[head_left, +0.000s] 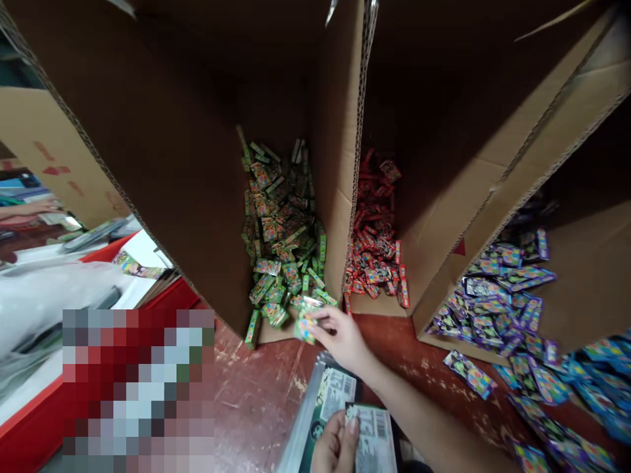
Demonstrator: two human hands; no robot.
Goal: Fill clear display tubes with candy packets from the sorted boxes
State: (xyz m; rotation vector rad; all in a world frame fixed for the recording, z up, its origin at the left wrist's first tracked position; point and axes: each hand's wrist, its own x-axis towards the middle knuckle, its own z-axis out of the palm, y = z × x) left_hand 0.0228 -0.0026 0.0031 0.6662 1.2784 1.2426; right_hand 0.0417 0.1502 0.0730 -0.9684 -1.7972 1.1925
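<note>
At 6 o'clock my left hand (335, 447) pinches printed sachets (362, 427); ahead, my right hand (342, 338) closes on a green packet (305, 325) at the mouth of the green-packet box (197, 217); red-packet box (434, 217) at 1 o'clock

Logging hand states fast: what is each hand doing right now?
Left hand: closed on a flat printed packet.
Right hand: closed on a small green packet.

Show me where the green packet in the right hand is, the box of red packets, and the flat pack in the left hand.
green packet (305, 326): head view, on its front face.
box of red packets (428, 217): head view, on its right inner wall.
flat pack (335, 394): head view, on its printed label.
</note>
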